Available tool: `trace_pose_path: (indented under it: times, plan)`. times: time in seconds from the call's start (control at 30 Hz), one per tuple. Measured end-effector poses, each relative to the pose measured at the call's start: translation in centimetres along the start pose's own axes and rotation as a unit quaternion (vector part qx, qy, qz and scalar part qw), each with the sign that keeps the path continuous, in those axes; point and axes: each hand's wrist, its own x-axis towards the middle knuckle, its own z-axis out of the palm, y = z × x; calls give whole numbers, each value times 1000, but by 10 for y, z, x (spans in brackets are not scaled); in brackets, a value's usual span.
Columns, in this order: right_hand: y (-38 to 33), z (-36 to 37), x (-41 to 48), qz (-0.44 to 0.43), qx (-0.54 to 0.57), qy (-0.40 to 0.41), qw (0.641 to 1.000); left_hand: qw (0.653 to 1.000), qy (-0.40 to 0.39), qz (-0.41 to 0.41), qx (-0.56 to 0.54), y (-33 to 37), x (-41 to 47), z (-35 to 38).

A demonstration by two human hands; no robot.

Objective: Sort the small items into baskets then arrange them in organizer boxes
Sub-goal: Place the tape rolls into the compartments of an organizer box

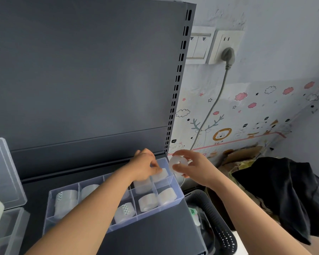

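A clear organizer box (179, 196) with divided compartments lies on the dark grey shelf (155, 234). Several white tape rolls sit in its compartments, for example one roll (148, 201) in the front row. My left hand (145, 165) reaches into the far right compartment and pinches a white tape roll (160, 175) there. My right hand (193, 166) hovers just past the box's right end and holds another white tape roll (178, 163) between thumb and fingers, its hole facing me.
A dark perforated basket (215, 223) with small items stands below the shelf's right edge. A second clear box with its open lid (2, 172) sits at the left. Dark cloth (284, 192) and cardboard lie at the right. A wall socket with a plugged cable (226, 56) is above.
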Motion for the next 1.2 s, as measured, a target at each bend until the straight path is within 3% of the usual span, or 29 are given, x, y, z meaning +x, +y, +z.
trace_pose_path:
  times: [0.23, 0.5, 0.7, 0.93, 1.2]
  plan:
    - [-7, 13, 11, -49, -75, -24, 996, 995, 20, -18, -99, -10, 5, -16]
    - [-14, 18, 15, -65, -224, -122, 965, 985, 79, 20, -150, -15, 0, -6]
    - [-13, 26, 15, -66, -222, -52, 972, 979, 102, 20, -175, -23, -9, -8]
    - [-45, 45, 14, -140, -255, 6, 957, 986, 158, 16, -48, -29, -58, -33]
    - [-157, 133, -10, -284, -141, -32, 948, 956, 277, -82, 48, -75, -216, -92]
